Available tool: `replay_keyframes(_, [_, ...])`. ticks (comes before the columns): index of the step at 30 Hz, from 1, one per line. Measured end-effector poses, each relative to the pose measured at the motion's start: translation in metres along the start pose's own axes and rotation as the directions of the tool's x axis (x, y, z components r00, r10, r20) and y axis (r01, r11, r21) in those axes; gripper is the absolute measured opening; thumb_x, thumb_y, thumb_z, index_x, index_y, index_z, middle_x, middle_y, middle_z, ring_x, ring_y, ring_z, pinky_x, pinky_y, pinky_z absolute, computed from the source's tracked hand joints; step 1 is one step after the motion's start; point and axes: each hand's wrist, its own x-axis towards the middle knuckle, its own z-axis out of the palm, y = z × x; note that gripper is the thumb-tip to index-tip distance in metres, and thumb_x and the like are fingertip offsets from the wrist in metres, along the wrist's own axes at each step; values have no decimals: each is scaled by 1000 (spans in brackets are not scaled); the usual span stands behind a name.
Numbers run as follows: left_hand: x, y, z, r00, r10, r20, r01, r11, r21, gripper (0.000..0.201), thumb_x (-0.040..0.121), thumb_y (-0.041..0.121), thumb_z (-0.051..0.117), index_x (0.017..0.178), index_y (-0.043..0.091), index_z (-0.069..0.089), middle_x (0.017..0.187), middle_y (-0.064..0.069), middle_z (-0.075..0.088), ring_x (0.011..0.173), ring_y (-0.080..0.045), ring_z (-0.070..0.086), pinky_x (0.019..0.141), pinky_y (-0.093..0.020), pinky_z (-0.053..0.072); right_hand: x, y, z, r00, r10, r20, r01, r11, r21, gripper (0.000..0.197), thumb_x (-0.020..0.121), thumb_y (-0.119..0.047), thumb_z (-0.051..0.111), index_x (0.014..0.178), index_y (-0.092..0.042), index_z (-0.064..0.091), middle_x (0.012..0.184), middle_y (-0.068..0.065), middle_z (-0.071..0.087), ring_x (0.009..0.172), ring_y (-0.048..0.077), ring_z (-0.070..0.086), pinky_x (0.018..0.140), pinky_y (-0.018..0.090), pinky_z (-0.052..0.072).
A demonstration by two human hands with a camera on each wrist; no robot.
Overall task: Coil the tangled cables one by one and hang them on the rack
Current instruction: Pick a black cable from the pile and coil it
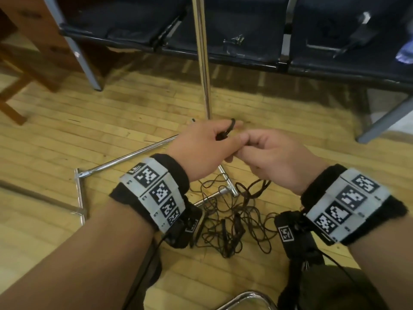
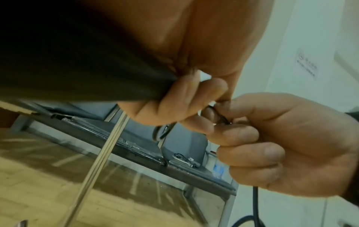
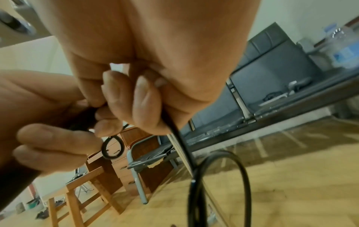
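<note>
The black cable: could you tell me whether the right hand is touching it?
Touching. The right wrist view shows the right hand with fingers curled round the black cable, which emerges from the grip.

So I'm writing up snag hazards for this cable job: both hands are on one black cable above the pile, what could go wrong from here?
1. The cable that the right hand feeds trails down into the tangled pile; pulling may tighten knots or drag the pile up.
2. That pile lies over the rack's base bars and could snag there.
3. The small loop at the left hand looks loosely pinched and could spring open.
</note>
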Motion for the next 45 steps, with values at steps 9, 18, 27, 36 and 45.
replay_keyframes(9, [5,-10,-18,983,48,-177,-8,976,216,67,98,38,70,157,45,39,81,13,60,66,5,56,59,-9,43,22,36,-4,995,91,46,-89,995,-34,18,101,-26,59,97,-10,66,56,-1,55,48,13,47,50,21,45])
replay_keyframes(18, [19,-9,-22,839,-26,-543,-50,991,-124,64,98,31,70,151,53,42,88,9,60,71,-5,59,65,-20,55,28,72,-28,986,151,68,-117,925,-360,21,103,-43,51,91,-32,65,87,-11,72,84,6,66,74,27,51])
replay_keyframes(27, [20,-17,-25,800,-186,-571,155,982,-103,60,102,32,64,150,57,40,125,19,65,81,-7,72,63,-26,62,14,91,-38,957,290,-6,-270,884,-383,17,102,-23,55,96,-30,69,85,-8,72,80,10,70,66,29,59])
replay_keyframes(36, [24,-7,25,974,-225,9,210,894,-396,23,95,34,72,87,14,80,77,-5,74,66,-20,67,68,-34,58,23,58,-38,969,107,-224,-135,984,-114,22,102,-32,57,89,-23,71,78,-7,75,55,2,67,44,18,49])
replay_keyframes(45, [35,-8,26,901,-433,20,422,886,191,69,91,29,70,154,30,42,140,-3,64,96,-13,64,77,-30,53,21,49,-33,992,30,-123,-45,991,-127,24,104,-30,52,88,-19,66,72,0,72,67,16,72,70,43,57])
